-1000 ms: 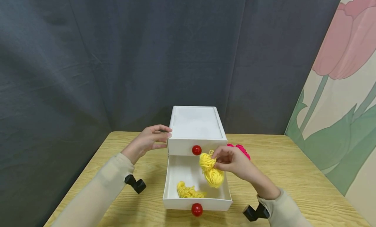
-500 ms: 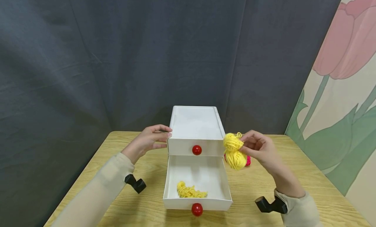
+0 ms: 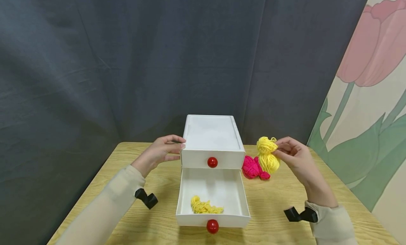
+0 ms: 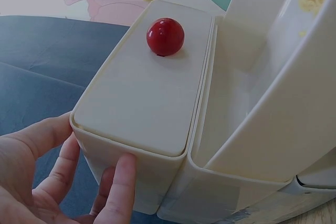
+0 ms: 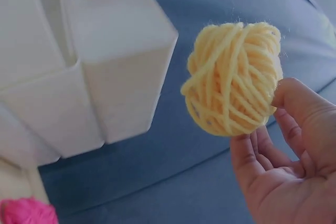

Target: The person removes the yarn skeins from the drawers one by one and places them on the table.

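Right of the white drawer unit [image 3: 210, 132] hangs one yellow yarn bundle [image 3: 268, 155], pinched between the fingers of the right hand [image 3: 293, 155] (left hand [image 3: 158, 152]: fingers spread, touching the unit's left side), liable to unwind if only outer strands are held.

Held yarn [image 5: 231, 80]: yellow, criss-crossed strands
Drawer yarn [image 3: 204, 207]: yellow
Side yarn [image 3: 251, 167]: hot pink
Drawer unit [image 3: 212, 132]: plain white
Knobs [image 3: 212, 162]: solid red
Table [image 3: 285, 188]: pale yellow-brown, streaked with wood grain
Curtain [image 3: 177, 61]: dark blue-grey
Wall [image 3: 364, 107]: cream, with pink tulip [image 3: 361, 54] and green leaves [image 3: 355, 153]
Sleeves [image 3: 108, 202]: pale beige
Wrist brackets [image 3: 150, 201]: black
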Demonstrator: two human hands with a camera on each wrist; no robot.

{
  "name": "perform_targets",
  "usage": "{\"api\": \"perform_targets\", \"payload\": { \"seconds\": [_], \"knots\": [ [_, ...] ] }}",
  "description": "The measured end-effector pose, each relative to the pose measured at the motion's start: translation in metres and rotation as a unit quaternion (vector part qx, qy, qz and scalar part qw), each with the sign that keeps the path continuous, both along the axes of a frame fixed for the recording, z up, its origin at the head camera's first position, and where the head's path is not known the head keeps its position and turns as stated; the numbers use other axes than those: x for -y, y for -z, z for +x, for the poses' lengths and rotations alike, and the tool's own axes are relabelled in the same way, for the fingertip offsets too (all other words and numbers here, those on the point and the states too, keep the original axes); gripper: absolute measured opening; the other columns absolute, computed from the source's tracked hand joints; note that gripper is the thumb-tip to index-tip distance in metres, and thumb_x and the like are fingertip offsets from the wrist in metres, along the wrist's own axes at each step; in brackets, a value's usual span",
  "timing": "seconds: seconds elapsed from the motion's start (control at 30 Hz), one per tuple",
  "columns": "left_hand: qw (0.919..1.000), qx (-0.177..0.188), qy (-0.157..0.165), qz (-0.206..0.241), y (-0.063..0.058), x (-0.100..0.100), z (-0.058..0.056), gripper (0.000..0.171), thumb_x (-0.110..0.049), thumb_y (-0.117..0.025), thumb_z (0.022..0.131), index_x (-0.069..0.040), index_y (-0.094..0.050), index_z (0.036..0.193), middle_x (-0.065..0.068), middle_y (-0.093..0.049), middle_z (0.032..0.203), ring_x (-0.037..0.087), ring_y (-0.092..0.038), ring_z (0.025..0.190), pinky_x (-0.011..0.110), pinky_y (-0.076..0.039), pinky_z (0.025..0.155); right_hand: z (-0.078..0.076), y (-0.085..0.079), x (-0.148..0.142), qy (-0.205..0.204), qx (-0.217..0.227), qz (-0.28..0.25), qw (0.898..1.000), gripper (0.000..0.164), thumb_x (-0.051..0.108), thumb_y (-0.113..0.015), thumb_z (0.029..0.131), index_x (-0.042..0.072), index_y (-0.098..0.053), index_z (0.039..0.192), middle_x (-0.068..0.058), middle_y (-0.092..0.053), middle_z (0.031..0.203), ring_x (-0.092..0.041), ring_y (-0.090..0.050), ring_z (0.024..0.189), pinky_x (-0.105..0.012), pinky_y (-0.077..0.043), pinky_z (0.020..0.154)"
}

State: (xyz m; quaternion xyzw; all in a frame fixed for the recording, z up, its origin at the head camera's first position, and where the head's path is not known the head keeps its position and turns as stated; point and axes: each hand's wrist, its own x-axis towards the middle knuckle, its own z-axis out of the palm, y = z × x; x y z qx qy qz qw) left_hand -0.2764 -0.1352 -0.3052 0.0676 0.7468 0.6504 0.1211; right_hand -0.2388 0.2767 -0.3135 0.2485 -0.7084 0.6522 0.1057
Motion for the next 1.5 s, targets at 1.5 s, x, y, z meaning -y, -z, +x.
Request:
{"api": "perform_targets", "payload": {
  "seconds": [1.5],
  "knots": [
    [1.0, 0.0, -0.007, 0.004, 0.001, -0.002, -0.003, 0.028, -0.014, -0.067, 0.091, -0.008, -0.06, 0.118, 0.006, -0.062, 0.108, 0.02, -0.061, 0.092, 0.039, -0.055, 0.09, -0.091, 0.126, -0.081, 0.22, 0.184, 0.2, 0.937, 0.037, 0.006, -0.06, 0.095, -0.016, -0.054, 0.123, 0.001, -0.066, 0.101, 0.01, -0.051, 0.079, -0.013, -0.049, 0.072]
  ]
}}
